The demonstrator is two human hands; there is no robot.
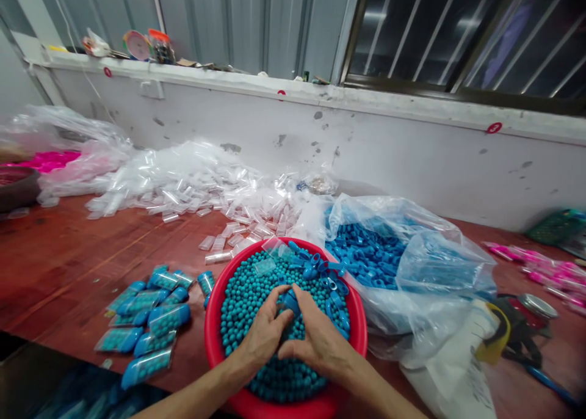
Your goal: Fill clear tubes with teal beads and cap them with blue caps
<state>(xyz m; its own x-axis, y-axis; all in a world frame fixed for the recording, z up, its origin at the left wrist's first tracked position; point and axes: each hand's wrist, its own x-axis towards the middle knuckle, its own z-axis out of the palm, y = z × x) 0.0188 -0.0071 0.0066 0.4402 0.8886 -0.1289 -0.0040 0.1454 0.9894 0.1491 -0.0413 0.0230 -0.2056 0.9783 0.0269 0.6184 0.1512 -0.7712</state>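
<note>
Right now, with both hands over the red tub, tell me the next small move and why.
Probably press the blue cap home: fingers of the left hand and the right hand surround it, and the bead-filled tubes at left wear similar blue ends. Whether it already sits on a tube is hidden.

Left hand (263, 330) and right hand (318, 342) curl, seemingly touching.

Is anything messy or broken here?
A little. The white wall has dark patches, as if its surface were chipped. Clear tubes lie scattered loosely from their heap across the red table, and at least one rests on the beads inside the red bowl.
</note>
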